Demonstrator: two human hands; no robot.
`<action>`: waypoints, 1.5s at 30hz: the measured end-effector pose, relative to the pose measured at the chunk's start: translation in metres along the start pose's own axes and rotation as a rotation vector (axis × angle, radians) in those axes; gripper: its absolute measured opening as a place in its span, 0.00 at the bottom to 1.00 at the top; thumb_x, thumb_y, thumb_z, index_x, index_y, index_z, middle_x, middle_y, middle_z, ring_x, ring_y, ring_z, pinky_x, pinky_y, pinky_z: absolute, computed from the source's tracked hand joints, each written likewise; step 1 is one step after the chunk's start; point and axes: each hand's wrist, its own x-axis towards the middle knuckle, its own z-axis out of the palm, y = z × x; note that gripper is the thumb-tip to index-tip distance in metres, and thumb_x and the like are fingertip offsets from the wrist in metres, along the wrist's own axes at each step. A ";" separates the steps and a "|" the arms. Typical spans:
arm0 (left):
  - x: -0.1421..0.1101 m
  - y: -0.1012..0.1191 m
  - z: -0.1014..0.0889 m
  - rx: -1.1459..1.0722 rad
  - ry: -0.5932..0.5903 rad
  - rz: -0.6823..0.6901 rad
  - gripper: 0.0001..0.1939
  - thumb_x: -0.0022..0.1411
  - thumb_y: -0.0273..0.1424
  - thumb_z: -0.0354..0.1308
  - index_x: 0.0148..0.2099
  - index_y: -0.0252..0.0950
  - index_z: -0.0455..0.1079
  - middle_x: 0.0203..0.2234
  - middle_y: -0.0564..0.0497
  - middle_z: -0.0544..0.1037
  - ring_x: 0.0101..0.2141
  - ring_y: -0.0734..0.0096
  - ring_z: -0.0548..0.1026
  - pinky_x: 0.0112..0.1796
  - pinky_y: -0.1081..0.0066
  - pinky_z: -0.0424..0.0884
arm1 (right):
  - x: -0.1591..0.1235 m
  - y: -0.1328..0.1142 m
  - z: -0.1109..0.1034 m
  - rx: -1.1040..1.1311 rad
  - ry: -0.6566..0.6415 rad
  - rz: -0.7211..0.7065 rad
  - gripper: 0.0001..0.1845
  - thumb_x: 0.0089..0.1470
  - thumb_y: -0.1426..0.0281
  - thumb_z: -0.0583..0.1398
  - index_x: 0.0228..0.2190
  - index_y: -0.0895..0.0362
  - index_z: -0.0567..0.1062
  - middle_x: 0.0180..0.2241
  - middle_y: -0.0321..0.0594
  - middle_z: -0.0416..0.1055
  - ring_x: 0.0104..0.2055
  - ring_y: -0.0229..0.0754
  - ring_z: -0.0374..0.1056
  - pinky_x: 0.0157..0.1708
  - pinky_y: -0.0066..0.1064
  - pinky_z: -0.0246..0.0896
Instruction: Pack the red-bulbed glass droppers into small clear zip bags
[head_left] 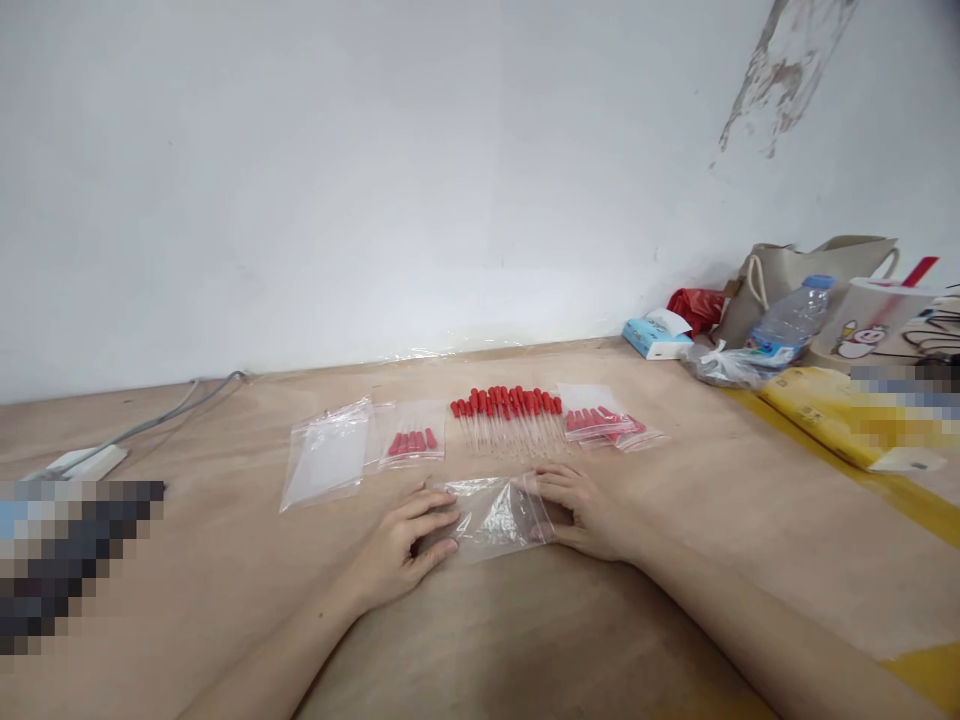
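Observation:
A clear zip bag [495,515] lies lengthwise between my two hands, low over the wooden table. My left hand [409,540] has its fingertips and thumb on the bag's left end. The right end is held by the curled fingers of my right hand [589,510], which partly cover it. Just beyond the bag, a row of droppers [510,405] with red bulbs and thin clear stems lies side by side. Left of them is a bag with several red-bulbed droppers [411,440]. To the right are more bagged droppers [596,420].
A stack of clear bags [326,460] lies at the left, near a white power strip [90,465] with a grey cable. On the right stand a tissue pack [657,336], a plastic bottle [795,315], a cup [870,320], a paper bag [817,265] and a yellow package [832,410].

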 end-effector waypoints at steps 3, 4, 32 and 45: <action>-0.001 -0.002 0.001 -0.024 0.021 -0.012 0.16 0.63 0.35 0.50 0.52 0.42 0.67 0.48 0.49 0.71 0.50 0.64 0.67 0.55 0.55 0.55 | -0.001 -0.001 -0.003 0.050 0.015 0.025 0.29 0.48 0.60 0.60 0.52 0.51 0.64 0.49 0.44 0.66 0.54 0.47 0.56 0.52 0.41 0.53; -0.001 -0.003 0.001 -0.029 0.024 -0.010 0.16 0.62 0.35 0.51 0.52 0.42 0.67 0.47 0.49 0.72 0.50 0.63 0.67 0.55 0.54 0.56 | 0.000 -0.002 -0.004 0.078 0.025 0.031 0.27 0.47 0.61 0.61 0.50 0.51 0.66 0.48 0.43 0.67 0.53 0.47 0.58 0.51 0.40 0.54; 0.000 0.003 0.000 -0.042 0.047 0.031 0.18 0.60 0.34 0.53 0.53 0.41 0.65 0.48 0.47 0.70 0.50 0.62 0.66 0.53 0.55 0.58 | 0.087 0.056 -0.038 0.176 0.809 0.608 0.14 0.49 0.65 0.54 0.38 0.58 0.63 0.26 0.37 0.68 0.26 0.38 0.66 0.29 0.30 0.61; 0.000 0.004 -0.001 -0.036 0.029 0.006 0.20 0.60 0.35 0.52 0.55 0.41 0.62 0.49 0.48 0.69 0.51 0.63 0.65 0.54 0.56 0.58 | 0.017 0.010 0.002 0.991 0.657 0.669 0.23 0.37 0.56 0.64 0.30 0.53 0.61 0.22 0.31 0.67 0.21 0.37 0.67 0.22 0.31 0.65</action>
